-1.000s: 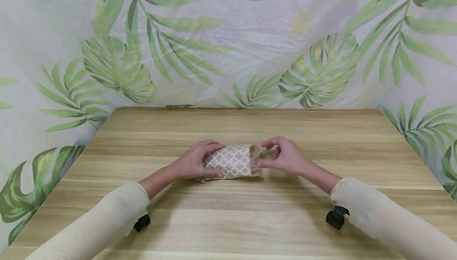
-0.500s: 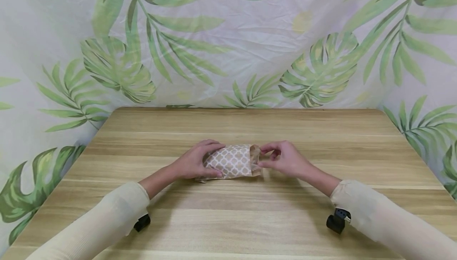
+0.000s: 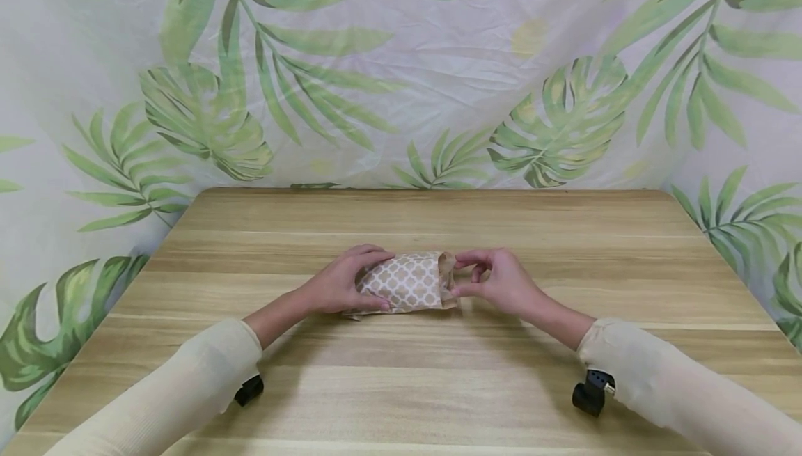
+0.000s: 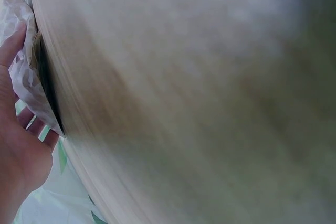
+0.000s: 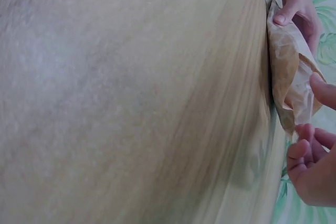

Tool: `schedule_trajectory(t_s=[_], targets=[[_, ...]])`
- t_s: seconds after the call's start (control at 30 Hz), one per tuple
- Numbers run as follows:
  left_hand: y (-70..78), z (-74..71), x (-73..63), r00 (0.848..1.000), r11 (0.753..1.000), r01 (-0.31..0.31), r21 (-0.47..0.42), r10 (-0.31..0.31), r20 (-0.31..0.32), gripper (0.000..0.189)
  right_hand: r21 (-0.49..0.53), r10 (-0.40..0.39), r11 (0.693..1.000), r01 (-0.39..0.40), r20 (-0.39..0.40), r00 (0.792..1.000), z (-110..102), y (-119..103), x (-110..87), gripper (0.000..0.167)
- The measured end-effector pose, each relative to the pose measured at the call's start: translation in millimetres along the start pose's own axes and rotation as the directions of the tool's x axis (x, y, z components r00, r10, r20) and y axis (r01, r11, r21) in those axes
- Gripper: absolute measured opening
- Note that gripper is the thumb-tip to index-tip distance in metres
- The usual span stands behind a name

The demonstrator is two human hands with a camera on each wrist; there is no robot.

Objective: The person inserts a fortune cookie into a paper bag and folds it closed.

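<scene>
A paper bag (image 3: pixel 404 280) with a white-and-tan lattice pattern lies on its side on the wooden table, its mouth facing right. My left hand (image 3: pixel 343 280) grips the closed end, thumb on the near side and fingers over the far side. At the mouth, my right hand (image 3: pixel 501 280) has thumb and index finger on a clear, crinkled plastic piece (image 5: pixel 303 93) that shows inside the opening. Its other fingers are curled in. In the left wrist view the bag (image 4: pixel 31 77) rests against the left palm. Most of the bag's contents are hidden.
The wood-grain table (image 3: pixel 401 393) runs back to a leaf-print cloth (image 3: pixel 451 73) that hangs behind it and at both sides. Black wrist-camera mounts show under each sleeve (image 3: pixel 169 386).
My right hand's index finger has come slightly down and in toward the bag's mouth. The left hand and the bag have stayed almost where they were.
</scene>
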State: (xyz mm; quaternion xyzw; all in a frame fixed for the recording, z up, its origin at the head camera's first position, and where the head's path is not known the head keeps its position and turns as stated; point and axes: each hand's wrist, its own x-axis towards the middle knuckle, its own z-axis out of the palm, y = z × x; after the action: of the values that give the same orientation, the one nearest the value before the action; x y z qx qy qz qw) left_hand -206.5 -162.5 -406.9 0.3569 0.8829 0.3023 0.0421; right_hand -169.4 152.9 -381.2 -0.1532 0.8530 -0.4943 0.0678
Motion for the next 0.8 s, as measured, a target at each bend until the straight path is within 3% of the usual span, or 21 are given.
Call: schedule_trajectory(t_s=[0.27, 0.57, 0.8], targets=[[-0.5, 0.3, -0.4, 1.000, 1.000, -0.004, -0.008, 0.004, -0.003, 0.087, 0.045, 0.019, 0.999, -0.018, -0.034, 0.999, 3.0, -3.9, -0.7, 0.048], [-0.7, 0.4, 0.0, 1.000, 1.000, -0.004, -0.008, 0.004, -0.004, 0.087, 0.134, 0.092, 0.987, -0.089, -0.012, 0.996, 5.4, -1.4, 1.2, 0.052], [-0.6, 0.5, -0.2, 1.000, 1.000, -0.009, -0.011, 0.009, -0.005, 0.087, 0.123, 0.096, 0.988, -0.096, 0.005, 0.995, 9.1, 2.9, 4.9, 0.051]])
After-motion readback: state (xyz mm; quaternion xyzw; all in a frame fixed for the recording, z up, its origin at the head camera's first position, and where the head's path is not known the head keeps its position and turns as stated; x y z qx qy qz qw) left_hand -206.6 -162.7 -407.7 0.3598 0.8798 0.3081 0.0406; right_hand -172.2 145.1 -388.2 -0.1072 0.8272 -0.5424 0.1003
